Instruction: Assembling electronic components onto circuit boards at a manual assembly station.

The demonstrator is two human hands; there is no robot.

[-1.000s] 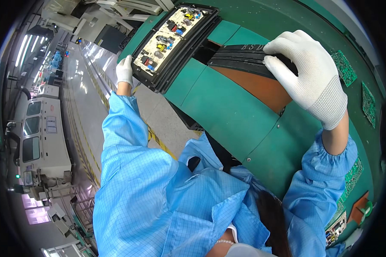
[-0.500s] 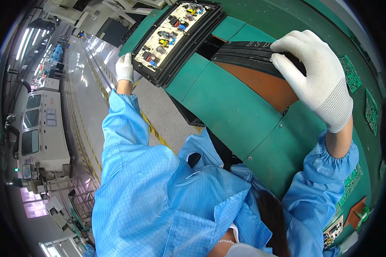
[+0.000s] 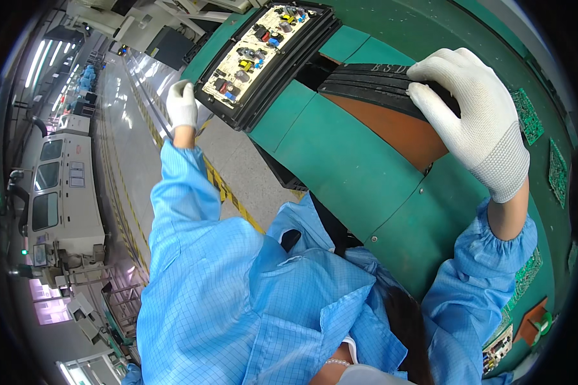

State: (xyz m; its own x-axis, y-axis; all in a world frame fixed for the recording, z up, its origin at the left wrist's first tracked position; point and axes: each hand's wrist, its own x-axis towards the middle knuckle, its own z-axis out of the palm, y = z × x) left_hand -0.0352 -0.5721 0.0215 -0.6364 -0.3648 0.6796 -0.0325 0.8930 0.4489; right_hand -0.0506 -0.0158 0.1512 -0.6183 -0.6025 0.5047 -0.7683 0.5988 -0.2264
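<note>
My gloved right hand (image 3: 465,112) is closed on the end of a stack of black trays (image 3: 366,86), its thumb at the near side and its fingers over the top. The stack lies tilted over an opening in the green table. At the far left, my gloved left hand (image 3: 182,106) is just beside the left end of another black tray stack (image 3: 253,120). Its fingers are loosely bent, with nothing visible in them. Cream circuit boards (image 3: 245,64) with yellow, blue, red and black components lie in the top tray there.
A brown panel (image 3: 385,125) shows beneath the tilted stack. Green circuit boards (image 3: 526,114) lie along the right side, with a roll of green tape (image 3: 545,323) lower down. Beyond the green table (image 3: 347,170), the floor has yellow-black tape (image 3: 228,196). A white machine (image 3: 67,189) stands far left.
My left hand has moved slightly left and down, away from the end of the board-filled tray. The right hand and the tilted stack have barely shifted.
</note>
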